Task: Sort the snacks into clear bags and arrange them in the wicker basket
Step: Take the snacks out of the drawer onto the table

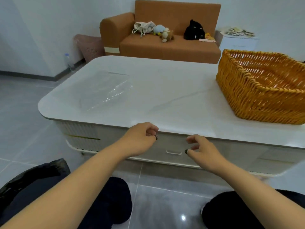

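Note:
An orange wicker basket (262, 90) stands on the right side of the white table (165, 100), and nothing shows inside it. Clear plastic bags (107, 90) lie flat on the table's left part. No snacks are in view. My left hand (140, 139) hovers at the table's near edge with its fingers curled and nothing in them. My right hand (203, 151) hangs lower, in front of the table's side, fingers loosely bent and holding nothing.
A drawer handle (173, 152) sits in the table's front between my hands. Behind the table stands a brown sofa (165, 40) with soft toys. A pink bin (89, 47) and a water bottle (68, 61) are at the back left. My knees are below.

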The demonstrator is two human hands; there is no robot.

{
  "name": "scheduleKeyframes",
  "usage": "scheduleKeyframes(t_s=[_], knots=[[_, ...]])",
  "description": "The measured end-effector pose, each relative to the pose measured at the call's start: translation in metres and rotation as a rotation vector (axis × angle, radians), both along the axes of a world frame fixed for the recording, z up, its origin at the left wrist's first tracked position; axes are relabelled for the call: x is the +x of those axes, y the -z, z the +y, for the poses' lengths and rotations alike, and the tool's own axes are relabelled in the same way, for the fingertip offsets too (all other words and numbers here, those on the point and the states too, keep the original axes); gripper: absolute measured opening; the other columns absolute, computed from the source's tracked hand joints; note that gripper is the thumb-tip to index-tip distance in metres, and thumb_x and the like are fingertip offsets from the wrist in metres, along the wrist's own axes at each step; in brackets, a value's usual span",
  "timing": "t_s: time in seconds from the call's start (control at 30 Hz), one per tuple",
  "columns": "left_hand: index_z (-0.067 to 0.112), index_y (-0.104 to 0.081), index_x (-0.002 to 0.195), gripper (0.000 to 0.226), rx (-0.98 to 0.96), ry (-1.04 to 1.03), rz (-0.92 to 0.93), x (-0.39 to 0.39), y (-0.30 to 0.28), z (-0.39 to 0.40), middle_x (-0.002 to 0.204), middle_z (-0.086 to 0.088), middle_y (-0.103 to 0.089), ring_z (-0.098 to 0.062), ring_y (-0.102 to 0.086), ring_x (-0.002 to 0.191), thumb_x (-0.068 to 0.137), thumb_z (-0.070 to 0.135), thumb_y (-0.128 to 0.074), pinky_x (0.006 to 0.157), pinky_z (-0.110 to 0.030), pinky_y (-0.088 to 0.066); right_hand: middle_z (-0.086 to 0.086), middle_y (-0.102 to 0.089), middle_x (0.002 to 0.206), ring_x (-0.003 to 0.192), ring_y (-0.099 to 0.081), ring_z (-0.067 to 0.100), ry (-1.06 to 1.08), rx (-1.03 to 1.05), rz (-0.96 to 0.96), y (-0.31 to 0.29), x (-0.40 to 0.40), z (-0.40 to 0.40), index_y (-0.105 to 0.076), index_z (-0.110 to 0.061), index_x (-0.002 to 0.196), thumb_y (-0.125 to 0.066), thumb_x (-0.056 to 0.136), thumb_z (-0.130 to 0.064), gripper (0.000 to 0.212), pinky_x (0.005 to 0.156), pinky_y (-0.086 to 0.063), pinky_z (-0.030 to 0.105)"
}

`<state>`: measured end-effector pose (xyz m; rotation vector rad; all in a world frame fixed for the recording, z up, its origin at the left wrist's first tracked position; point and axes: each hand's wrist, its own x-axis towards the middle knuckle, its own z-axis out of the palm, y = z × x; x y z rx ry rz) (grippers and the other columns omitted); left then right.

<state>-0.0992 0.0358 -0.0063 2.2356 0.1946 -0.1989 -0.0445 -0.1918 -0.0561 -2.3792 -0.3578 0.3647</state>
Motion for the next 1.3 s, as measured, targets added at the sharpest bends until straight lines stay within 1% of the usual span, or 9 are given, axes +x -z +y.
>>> scheduleKeyframes(t_s=[0.13, 0.3, 0.47, 0.7, 0.83, 0.93, 1.1, 1.2, 1.3], knots=[[0.023, -0.040, 0.144, 0.050, 0.275, 0.189, 0.143, 0.016, 0.018, 0.001, 0.146, 0.004, -0.042, -0.014, -0.044, 0.132, 0.097, 0.030, -0.055, 0.103, -0.024, -0.036, 0.002, -0.033, 0.146, 0.115, -0.053, 0.020, -0.134, -0.190, 0.034, 0.019, 0.001, 0.013, -0.029, -0.019, 0.145, -0.056, 0.092, -0.023, 0.060, 0.096, -0.045, 0.033], [0.028, -0.040, 0.143, 0.054, 0.234, 0.187, 0.052, 0.046, 0.006, -0.003, 0.145, 0.005, -0.044, -0.012, -0.047, 0.127, 0.094, 0.039, -0.058, 0.102, -0.027, -0.038, 0.005, -0.033, 0.142, 0.119, -0.047, 0.027, -0.351, -0.318, -0.076, 0.025, 0.014, 0.055, -0.026, -0.021, 0.146, -0.054, 0.092, -0.029, 0.062, 0.095, -0.045, 0.041], [0.023, -0.032, 0.149, 0.059, 0.508, 0.195, 0.093, 0.052, 0.018, 0.014, 0.152, -0.001, -0.030, -0.019, -0.038, 0.136, 0.096, 0.035, -0.054, 0.107, -0.031, -0.034, 0.012, -0.037, 0.143, 0.124, -0.044, 0.031, -0.271, -0.397, -0.013, 0.061, 0.035, 0.055, -0.035, -0.012, 0.142, -0.051, 0.093, -0.022, 0.053, 0.096, -0.046, 0.043], [0.026, -0.058, 0.119, 0.027, 0.435, 0.230, 0.028, 0.053, 0.017, 0.011, 0.125, 0.003, -0.046, -0.014, -0.051, 0.117, 0.092, 0.029, -0.060, 0.092, -0.025, -0.040, 0.011, -0.032, 0.150, 0.138, -0.031, 0.030, -0.358, -0.622, -0.057, 0.100, 0.022, 0.050, -0.019, -0.014, 0.151, -0.058, 0.086, -0.024, 0.076, 0.112, -0.026, 0.037], [0.020, -0.056, 0.124, 0.033, 0.544, 0.244, -0.003, 0.048, 0.023, -0.001, 0.128, 0.000, -0.043, -0.019, -0.053, 0.110, 0.092, 0.027, -0.060, 0.090, -0.034, -0.048, 0.010, -0.035, 0.144, 0.133, -0.035, 0.028, -0.343, -0.581, -0.014, 0.097, 0.013, 0.050, -0.023, -0.014, 0.148, -0.059, 0.086, -0.021, 0.072, 0.101, -0.044, 0.038], [0.013, -0.050, 0.125, 0.036, 0.787, 0.270, 0.002, 0.040, 0.032, -0.016, 0.133, -0.005, -0.034, -0.023, -0.051, 0.099, 0.091, 0.023, -0.061, 0.072, -0.033, -0.045, 0.009, -0.038, 0.143, 0.128, -0.041, 0.029, -0.390, -0.620, 0.020, 0.092, 0.001, 0.045, -0.024, -0.016, 0.148, -0.059, 0.086, -0.016, 0.071, 0.097, -0.047, 0.039], [0.012, -0.049, 0.115, 0.032, 0.924, 0.286, -0.052, 0.030, 0.043, -0.025, 0.134, -0.011, -0.029, -0.015, -0.035, 0.061, 0.088, 0.016, -0.065, 0.054, -0.028, -0.029, -0.002, -0.063, 0.119, 0.109, -0.058, 0.020, -0.318, -0.335, -0.269, 0.042, -0.017, 0.034, -0.060, -0.022, 0.121, -0.049, 0.092, -0.013, 0.033, 0.081, -0.049, 0.032], [0.015, -0.052, 0.114, 0.026, 0.944, 0.311, -0.052, 0.026, 0.047, -0.022, 0.125, -0.010, -0.036, -0.018, -0.043, 0.069, 0.093, 0.027, -0.061, 0.060, -0.032, -0.035, -0.004, -0.057, 0.124, 0.116, -0.050, 0.017, -0.176, -0.174, -0.485, 0.016, -0.015, 0.017, -0.055, -0.020, 0.128, -0.058, 0.090, -0.014, 0.039, 0.090, -0.048, 0.034], [0.017, -0.056, 0.114, 0.023, 0.887, 0.387, 0.066, 0.019, 0.052, -0.020, 0.116, -0.007, -0.048, -0.026, -0.055, 0.090, 0.099, 0.033, -0.051, 0.070, -0.037, -0.044, -0.002, -0.052, 0.133, 0.120, -0.048, 0.019, -0.140, -0.334, -0.305, 0.017, -0.007, -0.008, -0.050, -0.023, 0.134, -0.056, 0.095, -0.025, 0.040, 0.096, -0.046, 0.034]])
